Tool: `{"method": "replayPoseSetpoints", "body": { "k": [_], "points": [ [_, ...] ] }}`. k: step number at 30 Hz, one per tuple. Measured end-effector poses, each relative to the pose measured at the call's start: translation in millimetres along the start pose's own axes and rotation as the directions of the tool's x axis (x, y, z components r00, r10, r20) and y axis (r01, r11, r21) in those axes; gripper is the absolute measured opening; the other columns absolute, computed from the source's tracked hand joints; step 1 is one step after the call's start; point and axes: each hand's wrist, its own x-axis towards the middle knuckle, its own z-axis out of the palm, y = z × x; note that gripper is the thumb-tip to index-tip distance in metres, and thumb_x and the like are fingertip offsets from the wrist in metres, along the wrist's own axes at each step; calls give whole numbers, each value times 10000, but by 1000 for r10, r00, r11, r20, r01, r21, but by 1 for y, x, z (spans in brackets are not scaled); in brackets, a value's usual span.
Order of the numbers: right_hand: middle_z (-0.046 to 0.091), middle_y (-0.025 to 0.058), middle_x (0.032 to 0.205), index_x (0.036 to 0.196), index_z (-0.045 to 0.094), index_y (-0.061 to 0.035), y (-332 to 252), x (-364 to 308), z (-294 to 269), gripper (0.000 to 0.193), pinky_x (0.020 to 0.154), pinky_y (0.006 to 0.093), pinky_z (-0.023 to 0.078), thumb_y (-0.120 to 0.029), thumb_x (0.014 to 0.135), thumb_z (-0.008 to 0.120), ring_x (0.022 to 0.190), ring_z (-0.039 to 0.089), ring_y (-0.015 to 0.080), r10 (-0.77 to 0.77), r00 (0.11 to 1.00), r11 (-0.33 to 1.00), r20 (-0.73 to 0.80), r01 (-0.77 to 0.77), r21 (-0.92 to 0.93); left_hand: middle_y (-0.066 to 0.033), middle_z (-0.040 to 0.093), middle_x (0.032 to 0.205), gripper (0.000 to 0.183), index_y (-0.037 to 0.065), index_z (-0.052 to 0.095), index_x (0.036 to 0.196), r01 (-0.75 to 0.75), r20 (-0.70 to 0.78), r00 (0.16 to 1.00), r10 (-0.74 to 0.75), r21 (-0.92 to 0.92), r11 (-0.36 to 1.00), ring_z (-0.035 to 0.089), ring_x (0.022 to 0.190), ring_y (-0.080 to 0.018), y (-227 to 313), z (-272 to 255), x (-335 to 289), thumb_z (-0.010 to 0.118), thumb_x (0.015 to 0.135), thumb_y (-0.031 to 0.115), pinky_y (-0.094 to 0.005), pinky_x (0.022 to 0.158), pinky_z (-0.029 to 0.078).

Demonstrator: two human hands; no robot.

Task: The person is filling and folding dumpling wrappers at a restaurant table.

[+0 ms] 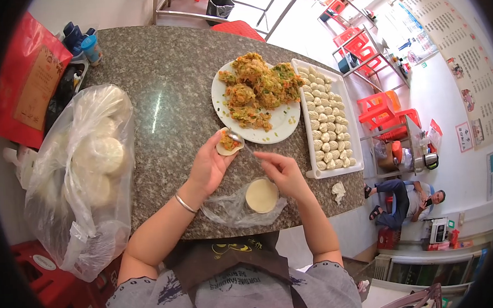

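A round dumpling wrapper (224, 151) with a mound of orange-green filling lies in my left hand (209, 168), its fingers cupped around it. My right hand (284, 173) pinches the handle of a metal spoon (235, 136), whose bowl rests against the filling. Just beyond stands a white plate (220, 103) heaped with chopped vegetable filling (262, 83). Nearer me, a stack of round wrappers (261, 196) sits on a clear plastic bag (225, 211). To the right, a white tray (349, 105) holds rows of pleated dumplings (326, 119).
A big clear bag of round dough wrappers (99, 156) stands at the table's left edge, near a red paper bag (29, 81) and a blue cup (91, 49). A crumpled tissue (339, 192) lies by the right edge. Beyond are red stools (376, 111) and a seated person (400, 200).
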Motion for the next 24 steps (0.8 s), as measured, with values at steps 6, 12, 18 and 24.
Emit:
{"method": "replayPoseSetpoints", "body": {
  "k": [6,12,18,24],
  "points": [
    [606,-17,755,1161,641,-51,-3,-8,-2,286,593,190,428,-40,883,572,658,490,17,-126,992,987,25,128,-95,-122,553,1181,401,-7,469,1224,-56,-51,997,64,155,986,551,1114,-194,6,3,-4,478,969,303,-349,964,461],
    [592,-16,715,1138,653,-49,3,-8,0,281,558,190,406,-22,866,590,615,471,17,-259,966,954,-19,253,-159,-123,555,1203,423,4,467,1237,-100,-17,994,105,183,978,543,1135,-210,9,1,-1,392,994,343,-343,975,459],
    [575,-18,681,1140,653,-52,9,1,-8,294,533,195,383,-8,855,594,590,453,21,-331,941,913,-68,301,-275,-121,539,1220,401,-6,460,1240,-145,-8,989,145,54,988,541,1137,-206,5,-4,4,429,986,303,-335,973,463],
    [591,46,662,1133,656,-58,13,10,-13,306,537,242,417,0,838,601,555,494,84,-475,871,796,-125,365,-483,-107,535,1208,388,0,458,1243,-137,-9,990,138,35,990,531,1136,-190,5,-6,5,458,977,283,-322,976,450]
  ]
}}
